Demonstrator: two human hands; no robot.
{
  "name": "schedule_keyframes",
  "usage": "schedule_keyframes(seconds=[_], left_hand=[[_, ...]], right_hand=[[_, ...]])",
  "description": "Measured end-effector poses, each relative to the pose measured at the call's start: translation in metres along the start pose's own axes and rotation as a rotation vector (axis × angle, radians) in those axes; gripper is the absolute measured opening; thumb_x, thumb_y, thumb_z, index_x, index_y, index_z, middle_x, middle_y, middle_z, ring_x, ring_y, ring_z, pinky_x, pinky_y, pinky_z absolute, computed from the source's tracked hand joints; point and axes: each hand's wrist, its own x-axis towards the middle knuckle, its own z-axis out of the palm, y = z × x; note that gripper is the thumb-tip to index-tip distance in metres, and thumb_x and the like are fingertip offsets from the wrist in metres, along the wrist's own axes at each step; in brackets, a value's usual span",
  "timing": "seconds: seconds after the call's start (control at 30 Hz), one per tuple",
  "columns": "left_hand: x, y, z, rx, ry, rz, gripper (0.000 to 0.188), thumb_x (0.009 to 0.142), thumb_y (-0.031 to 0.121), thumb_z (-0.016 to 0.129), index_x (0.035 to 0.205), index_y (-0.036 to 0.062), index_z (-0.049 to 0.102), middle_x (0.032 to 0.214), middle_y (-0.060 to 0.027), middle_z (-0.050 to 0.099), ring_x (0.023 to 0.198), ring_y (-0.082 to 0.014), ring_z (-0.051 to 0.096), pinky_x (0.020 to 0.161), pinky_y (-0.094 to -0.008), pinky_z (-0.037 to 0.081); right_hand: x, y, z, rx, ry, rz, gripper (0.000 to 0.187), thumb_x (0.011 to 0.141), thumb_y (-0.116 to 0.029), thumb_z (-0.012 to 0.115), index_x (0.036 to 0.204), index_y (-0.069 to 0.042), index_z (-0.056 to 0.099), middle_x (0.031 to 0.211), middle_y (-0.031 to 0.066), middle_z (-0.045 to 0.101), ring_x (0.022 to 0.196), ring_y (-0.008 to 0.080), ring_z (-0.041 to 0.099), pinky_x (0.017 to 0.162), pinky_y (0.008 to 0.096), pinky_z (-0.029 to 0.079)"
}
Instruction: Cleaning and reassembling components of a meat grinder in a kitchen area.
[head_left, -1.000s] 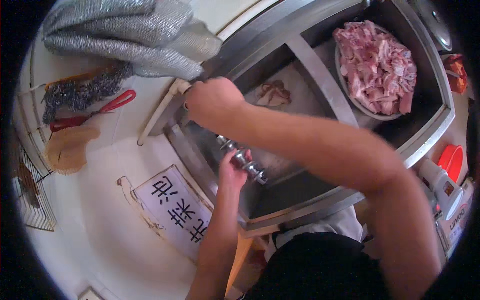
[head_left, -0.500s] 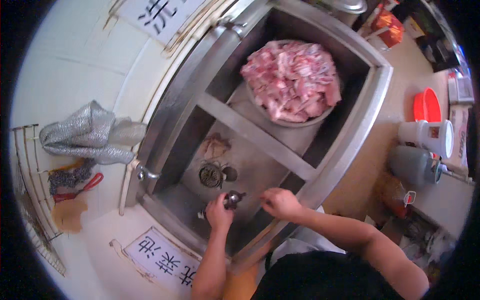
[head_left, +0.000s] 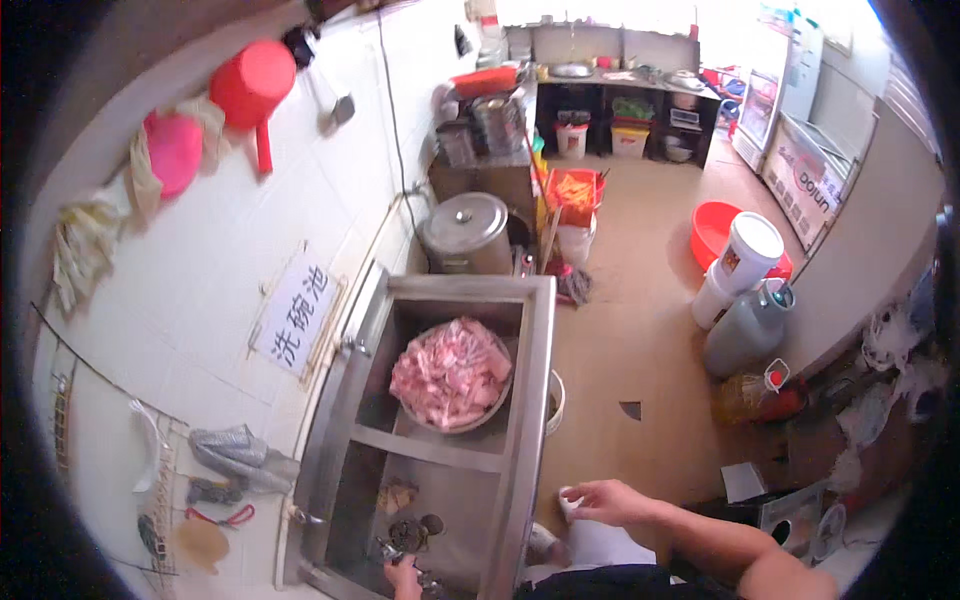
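Observation:
My left hand (head_left: 402, 577) is low in the sink, by the lower edge of the view. It is closed on a dark object with a shiny metal part (head_left: 389, 550), whose kind I cannot make out. Just beyond it lies the round drain strainer (head_left: 407, 535), with a pale brownish scrap (head_left: 397, 495) behind. My right hand (head_left: 608, 501) hovers outside the sink to the right, fingers loosely bent and apart. Something small and white shows at its fingertips; whether they touch is unclear. In the far basin of the metal sink (head_left: 430, 450), a big round bowl is heaped with raw meat pieces (head_left: 452, 375).
A faucet (head_left: 305, 516) and a silvery cloth (head_left: 240, 455) are at the left wall. Past the sink stands a large lidded pot (head_left: 467, 228). On the floor at right are a red basin (head_left: 712, 235), white buckets (head_left: 752, 243) and a grey gas cylinder (head_left: 750, 330).
The view has tipped up toward the room, so the sink sits lower. My right hand has moved out of the sink, past its right edge. My left hand stays in the near basin.

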Motion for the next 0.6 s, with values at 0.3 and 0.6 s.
schedule_keyframes(seconds=[0.3,0.6], left_hand=[[0.000,0.069,-0.012,0.799,0.150,0.411,0.047,0.067,0.013,0.080,0.111,0.0018,0.070,0.099,-0.0183,0.074,0.092,-0.0340,0.072,0.084,-0.0435,0.054],[0.040,0.178,0.029,0.078,0.248,0.354,0.033,0.079,0.017,0.069,0.110,0.0039,0.070,0.098,-0.0118,0.074,0.091,-0.0335,0.070,0.086,-0.0466,0.055]], right_hand=[[-0.226,-0.222,-0.131,0.368,-0.470,-0.986,0.044,0.105,-0.029,0.049,0.108,0.009,0.071,0.107,0.0253,0.071,0.088,0.0356,0.071,0.076,0.0471,0.056],[-0.364,-0.164,-0.211,0.180,0.471,-1.462,0.041,0.082,-0.032,0.067,0.099,0.004,0.078,0.101,0.0223,0.074,0.063,0.0214,0.062,0.057,0.0278,0.048]])
